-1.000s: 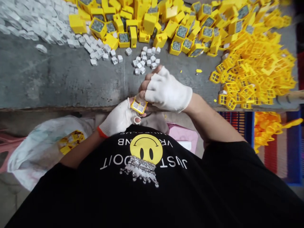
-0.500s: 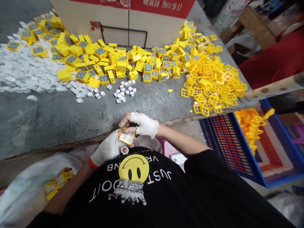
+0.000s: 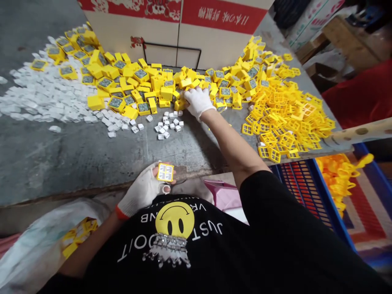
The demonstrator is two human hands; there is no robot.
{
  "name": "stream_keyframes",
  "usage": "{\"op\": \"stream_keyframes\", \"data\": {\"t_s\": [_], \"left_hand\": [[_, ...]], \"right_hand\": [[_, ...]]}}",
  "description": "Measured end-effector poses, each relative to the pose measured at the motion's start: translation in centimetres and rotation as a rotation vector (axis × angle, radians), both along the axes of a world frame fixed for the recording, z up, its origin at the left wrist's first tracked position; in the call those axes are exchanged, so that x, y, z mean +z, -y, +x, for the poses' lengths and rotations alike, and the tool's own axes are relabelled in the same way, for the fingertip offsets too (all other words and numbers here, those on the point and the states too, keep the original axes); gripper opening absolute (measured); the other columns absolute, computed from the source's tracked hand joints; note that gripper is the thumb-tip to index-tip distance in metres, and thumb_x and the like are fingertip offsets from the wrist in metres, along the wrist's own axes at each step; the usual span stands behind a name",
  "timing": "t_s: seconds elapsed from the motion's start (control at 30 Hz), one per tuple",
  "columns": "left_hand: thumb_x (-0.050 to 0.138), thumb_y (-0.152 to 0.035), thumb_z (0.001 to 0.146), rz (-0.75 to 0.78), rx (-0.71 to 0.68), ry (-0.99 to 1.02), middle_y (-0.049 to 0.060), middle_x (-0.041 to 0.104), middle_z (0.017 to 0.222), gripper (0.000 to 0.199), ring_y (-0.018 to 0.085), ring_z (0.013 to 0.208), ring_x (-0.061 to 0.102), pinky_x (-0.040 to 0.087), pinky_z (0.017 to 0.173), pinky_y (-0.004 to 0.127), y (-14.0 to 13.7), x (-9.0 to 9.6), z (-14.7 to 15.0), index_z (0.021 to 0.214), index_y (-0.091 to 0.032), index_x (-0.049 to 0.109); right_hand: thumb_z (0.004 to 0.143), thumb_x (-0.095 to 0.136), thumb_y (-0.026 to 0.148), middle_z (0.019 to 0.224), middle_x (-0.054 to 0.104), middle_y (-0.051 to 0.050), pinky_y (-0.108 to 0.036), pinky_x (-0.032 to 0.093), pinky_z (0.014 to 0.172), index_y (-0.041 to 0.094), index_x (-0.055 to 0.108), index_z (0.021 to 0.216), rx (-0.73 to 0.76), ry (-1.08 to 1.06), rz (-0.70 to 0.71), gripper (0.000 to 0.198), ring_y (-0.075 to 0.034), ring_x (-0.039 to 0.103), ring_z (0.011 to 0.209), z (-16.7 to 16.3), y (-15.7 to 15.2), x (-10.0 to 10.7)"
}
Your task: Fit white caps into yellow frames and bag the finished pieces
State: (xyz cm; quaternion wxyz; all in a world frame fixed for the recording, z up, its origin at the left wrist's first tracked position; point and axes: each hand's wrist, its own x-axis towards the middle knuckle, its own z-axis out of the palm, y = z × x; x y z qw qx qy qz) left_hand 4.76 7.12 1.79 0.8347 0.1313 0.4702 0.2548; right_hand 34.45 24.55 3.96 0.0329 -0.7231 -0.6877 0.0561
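My left hand [image 3: 147,187], in a white fingerless glove with an orange cuff, holds a small yellow window frame [image 3: 165,172] just off the table's front edge. White square caps fill its four openings. My right hand [image 3: 199,101], gloved the same way, is stretched out over the heap of yellow square cases [image 3: 141,74], many showing grey insides. Its fingers curl down onto a yellow case there, and the fingertips are partly hidden. A small cluster of white caps [image 3: 168,125] lies just in front of that hand.
White caps [image 3: 45,98] are heaped at the left, empty yellow frames [image 3: 284,122] at the right. A carton [image 3: 214,47] stands behind the cases. Below the right table edge is a blue crate [image 3: 324,196] with orange-yellow parts; a plastic bag [image 3: 33,245] sits lower left.
My right hand has left the filled frame and moved forward to the yellow cases. My left hand keeps the frame, now held flatter and facing up. The view has shifted slightly.
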Motion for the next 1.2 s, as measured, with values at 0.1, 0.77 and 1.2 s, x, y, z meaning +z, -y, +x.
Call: {"op": "stream_keyframes", "data": {"t_s": [0.1,0.77,1.2], "left_hand": [[0.058,-0.019,0.114,-0.001,0.058,-0.036,0.012,0.082,0.097,0.015,0.023,0.068,0.08,0.06,0.051,0.027,0.2,0.8,-0.5,0.116,-0.016,0.072],[0.083,-0.038,0.108,0.297,0.085,0.048,0.013,0.086,0.128,0.04,0.025,0.096,0.085,0.061,0.069,0.029,5.0,1.2,-1.2,0.144,-0.022,0.076],[0.088,-0.03,0.105,0.398,0.047,0.06,0.012,0.089,0.129,0.026,0.027,0.112,0.085,0.065,0.079,0.032,6.6,1.9,-1.2,0.129,-0.021,0.083]], "right_hand": [[0.109,0.07,0.013,0.162,0.075,-0.024,-0.066,0.045,0.135,0.009,0.075,0.154,-0.021,0.018,-0.039,0.045,-0.042,0.065,0.159,0.1,0.8,1.6],[0.101,0.083,0.048,0.145,0.083,-0.015,-0.064,0.062,0.123,0.022,0.075,0.164,0.312,-0.396,0.085,0.069,-0.041,0.077,0.135,-3.0,19.9,-1.6],[0.109,0.076,0.069,0.153,0.079,-0.013,-0.064,0.058,0.127,0.03,0.075,0.164,0.571,-0.552,0.049,0.068,-0.04,0.072,0.141,-6.9,23.8,2.0]]}}
